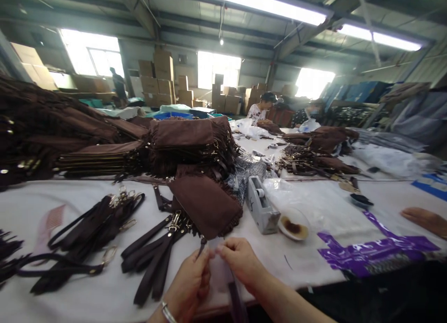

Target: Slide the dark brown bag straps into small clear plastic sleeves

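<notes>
My left hand [190,285] and my right hand [240,262] meet near the table's front edge, fingers pinched together on a thin clear plastic piece [218,271] and a dark strap [234,297] that hangs down between them. Just beyond my fingers lies a brown suede fringed pouch [206,204] with a small zipper pull at its near corner. Dark brown wrist straps with metal clasps [159,253] lie to the left of my left hand.
Stacks of brown pouches [181,141] fill the left and middle. A grey tape dispenser [260,206], a small dish [294,225], clear bags [314,202] and purple packaging [373,253] lie right. Another person's hand [424,219] rests at the right edge; people sit farther back.
</notes>
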A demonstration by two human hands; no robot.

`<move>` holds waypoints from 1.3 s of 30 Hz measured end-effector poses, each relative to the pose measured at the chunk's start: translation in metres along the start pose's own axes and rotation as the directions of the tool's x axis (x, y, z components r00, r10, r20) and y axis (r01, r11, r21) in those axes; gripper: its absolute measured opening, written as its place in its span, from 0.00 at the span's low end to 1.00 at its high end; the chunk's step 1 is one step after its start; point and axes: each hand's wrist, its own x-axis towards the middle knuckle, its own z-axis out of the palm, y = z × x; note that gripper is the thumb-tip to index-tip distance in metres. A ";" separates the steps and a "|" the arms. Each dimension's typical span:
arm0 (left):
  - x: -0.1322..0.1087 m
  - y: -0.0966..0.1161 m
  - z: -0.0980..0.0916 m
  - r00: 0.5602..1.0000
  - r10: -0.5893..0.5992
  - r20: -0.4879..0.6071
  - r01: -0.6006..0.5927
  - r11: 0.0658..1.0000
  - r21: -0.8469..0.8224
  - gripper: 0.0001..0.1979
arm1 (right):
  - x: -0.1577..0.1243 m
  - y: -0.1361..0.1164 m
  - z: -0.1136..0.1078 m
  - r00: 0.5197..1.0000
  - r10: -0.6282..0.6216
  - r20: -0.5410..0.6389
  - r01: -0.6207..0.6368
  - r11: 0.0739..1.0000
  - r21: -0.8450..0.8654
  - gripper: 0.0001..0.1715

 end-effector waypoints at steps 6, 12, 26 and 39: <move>-0.005 0.012 -0.016 0.994 -0.091 -0.056 0.081 0.985 -0.152 0.14 | -0.013 0.002 -0.004 0.999 -0.015 -0.048 0.012 0.998 -0.059 0.14; -0.006 0.030 -0.020 0.997 -0.075 -0.021 0.074 0.997 -0.038 0.11 | -0.030 0.007 0.000 0.999 -0.021 -0.032 0.017 0.993 -0.121 0.11; -0.007 0.036 -0.006 0.994 0.008 0.105 -0.020 0.993 0.115 0.19 | -0.033 0.002 0.004 1.000 0.025 -0.017 -0.028 0.983 -0.181 0.11; -0.004 0.025 -0.011 0.998 0.037 0.055 -0.047 0.978 0.201 0.21 | -0.034 0.000 0.005 0.993 0.116 0.008 -0.115 0.988 -0.100 0.11</move>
